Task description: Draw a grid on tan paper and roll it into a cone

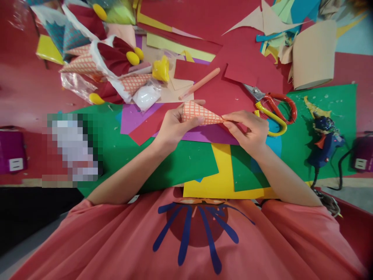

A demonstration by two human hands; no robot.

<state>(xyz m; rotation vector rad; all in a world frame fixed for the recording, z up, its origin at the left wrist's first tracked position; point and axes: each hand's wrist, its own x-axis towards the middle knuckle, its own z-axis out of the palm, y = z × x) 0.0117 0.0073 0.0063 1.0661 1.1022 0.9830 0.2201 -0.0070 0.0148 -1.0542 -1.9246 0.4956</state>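
A small paper cone point(195, 112) with an orange and cream check lies sideways between my hands, its point to the right. My left hand point(171, 126) wraps round the wide end, thumb along the near side. At the tip, the fingers and thumb of my right hand point(247, 126) pinch the paper. Just beyond my right hand are scissors point(272, 102) with red and yellow handles, resting on the sheets. A rolled peach paper tube point(204, 81) lies behind the cone.
Finished-looking checked cones with white trim point(83, 64) are heaped at the back left. A blue glue gun point(325, 146) lies on green paper point(335, 105) at the right, its cord trailing toward me. A beige paper roll point(314, 56) and scraps stand behind it. A blurred-out item point(74, 149) is at left.
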